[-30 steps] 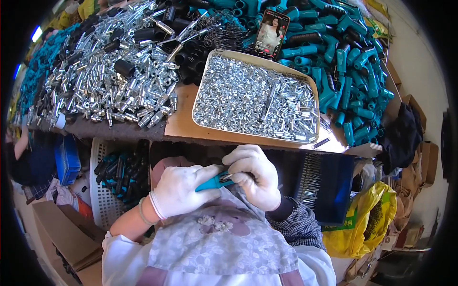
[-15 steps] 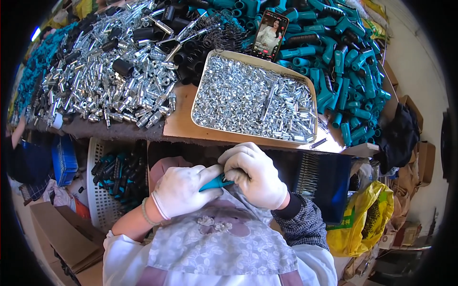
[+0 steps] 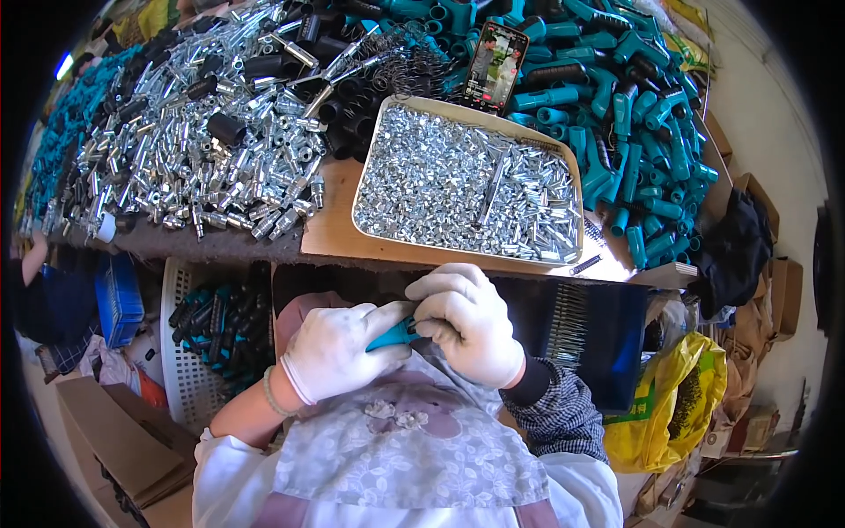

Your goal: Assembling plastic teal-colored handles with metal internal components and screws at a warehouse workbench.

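Both my hands wear white gloves and meet over my lap, just below the bench edge. My left hand (image 3: 339, 354) is wrapped round a teal plastic gun-handle part (image 3: 392, 336), and only a short stretch of it shows between the fingers. At the right end of that part, my right hand (image 3: 471, 330) has its fingers curled and pinched together. A small dark bit shows by those fingertips, too hidden to name. Ahead of the hands, a cream tray (image 3: 458, 250) on the bench holds many small silvery metal fittings and pins.
Silvery metal connectors (image 3: 238, 167) are heaped on the bench's left, teal handles (image 3: 647, 132) on its right. A phone (image 3: 494, 69) leans among them. Below the bench stand a white basket (image 3: 183, 374) of teal-and-black parts, a dark blue bin (image 3: 616, 370) and a yellow bag (image 3: 695, 387).
My right hand has shifted slightly left, its fingers a little more spread at the teal part's end. More of the teal part shows. The phone's picture is different.
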Demonstrator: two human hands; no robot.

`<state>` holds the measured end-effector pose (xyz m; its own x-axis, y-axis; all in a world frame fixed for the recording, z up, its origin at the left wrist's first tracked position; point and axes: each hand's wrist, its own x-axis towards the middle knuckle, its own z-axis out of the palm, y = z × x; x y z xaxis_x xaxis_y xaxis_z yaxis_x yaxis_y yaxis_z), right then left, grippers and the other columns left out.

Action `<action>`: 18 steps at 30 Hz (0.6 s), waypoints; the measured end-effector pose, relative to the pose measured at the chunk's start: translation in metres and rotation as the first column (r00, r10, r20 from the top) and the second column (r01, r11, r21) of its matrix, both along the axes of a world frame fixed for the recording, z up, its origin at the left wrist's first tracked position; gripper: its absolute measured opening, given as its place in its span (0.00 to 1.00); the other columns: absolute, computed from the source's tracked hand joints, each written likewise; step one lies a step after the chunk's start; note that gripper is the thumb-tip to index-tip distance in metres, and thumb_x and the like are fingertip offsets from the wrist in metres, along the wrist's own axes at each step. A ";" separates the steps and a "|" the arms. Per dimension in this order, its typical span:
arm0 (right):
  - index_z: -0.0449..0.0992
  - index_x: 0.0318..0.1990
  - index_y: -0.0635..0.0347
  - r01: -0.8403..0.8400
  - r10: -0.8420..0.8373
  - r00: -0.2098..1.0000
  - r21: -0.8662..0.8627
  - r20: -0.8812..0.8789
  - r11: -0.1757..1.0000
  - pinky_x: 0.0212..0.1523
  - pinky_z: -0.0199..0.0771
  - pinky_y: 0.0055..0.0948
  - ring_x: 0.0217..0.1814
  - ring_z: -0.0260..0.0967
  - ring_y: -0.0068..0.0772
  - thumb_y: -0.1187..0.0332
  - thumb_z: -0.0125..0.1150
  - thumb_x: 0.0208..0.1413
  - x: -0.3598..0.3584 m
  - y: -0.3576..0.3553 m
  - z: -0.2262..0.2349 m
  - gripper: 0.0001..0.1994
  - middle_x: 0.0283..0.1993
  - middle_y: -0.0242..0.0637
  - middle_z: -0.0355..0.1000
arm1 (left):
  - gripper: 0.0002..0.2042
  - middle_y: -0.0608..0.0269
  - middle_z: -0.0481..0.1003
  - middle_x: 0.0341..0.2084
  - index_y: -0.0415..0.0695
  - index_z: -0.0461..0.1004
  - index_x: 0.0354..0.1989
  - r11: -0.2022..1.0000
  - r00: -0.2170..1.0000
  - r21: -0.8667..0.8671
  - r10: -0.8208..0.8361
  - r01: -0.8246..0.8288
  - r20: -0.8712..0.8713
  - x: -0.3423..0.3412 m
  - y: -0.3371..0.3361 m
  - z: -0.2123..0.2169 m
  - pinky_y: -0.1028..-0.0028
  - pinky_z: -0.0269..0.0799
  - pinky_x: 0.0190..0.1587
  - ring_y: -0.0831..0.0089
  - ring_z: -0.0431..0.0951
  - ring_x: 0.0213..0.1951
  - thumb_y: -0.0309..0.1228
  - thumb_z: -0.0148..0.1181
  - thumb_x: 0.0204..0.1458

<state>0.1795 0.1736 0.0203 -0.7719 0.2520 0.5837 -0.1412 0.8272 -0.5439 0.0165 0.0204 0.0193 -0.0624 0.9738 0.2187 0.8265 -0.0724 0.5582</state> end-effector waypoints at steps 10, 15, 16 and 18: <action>0.75 0.38 0.59 0.057 0.001 0.838 -0.089 0.546 0.994 0.40 0.77 0.40 0.39 0.78 0.43 0.64 0.70 0.49 0.007 -0.009 0.010 0.13 0.36 0.43 0.78 | 0.22 0.57 0.79 0.28 0.50 0.76 0.52 0.992 0.995 -0.114 -0.056 0.046 -0.083 0.003 0.000 -0.009 0.61 0.78 0.29 0.58 0.82 0.27 0.46 0.65 0.52; 0.76 0.36 0.62 -0.031 0.365 0.680 -0.473 0.636 0.881 0.36 0.75 0.38 0.35 0.77 0.46 0.61 0.73 0.46 0.001 0.022 0.004 0.16 0.31 0.45 0.77 | 0.22 0.57 0.79 0.27 0.52 0.77 0.52 0.976 0.991 -0.199 -0.106 0.088 -0.081 0.008 -0.004 -0.008 0.60 0.77 0.28 0.57 0.82 0.27 0.49 0.64 0.53; 0.76 0.36 0.62 -0.030 0.360 0.703 -0.481 0.613 0.876 0.36 0.75 0.38 0.35 0.77 0.46 0.60 0.74 0.47 0.003 0.022 0.000 0.18 0.31 0.46 0.77 | 0.21 0.57 0.78 0.28 0.51 0.77 0.52 0.970 0.990 -0.226 -0.116 0.095 -0.082 0.007 -0.004 -0.005 0.60 0.77 0.30 0.58 0.82 0.30 0.48 0.64 0.53; 0.75 0.36 0.62 0.000 0.311 0.729 -0.454 0.610 0.891 0.37 0.75 0.39 0.35 0.77 0.47 0.58 0.75 0.47 0.005 0.016 0.000 0.18 0.32 0.47 0.77 | 0.21 0.57 0.78 0.28 0.49 0.78 0.49 0.972 0.991 -0.212 -0.119 0.104 -0.058 0.007 -0.002 -0.002 0.59 0.76 0.32 0.57 0.81 0.31 0.44 0.67 0.49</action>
<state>0.1846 0.1891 0.0202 -0.9624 0.1776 -0.2057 0.2689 0.5132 -0.8150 0.0234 0.0189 0.0174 0.0572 0.9983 0.0109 0.8571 -0.0547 0.5122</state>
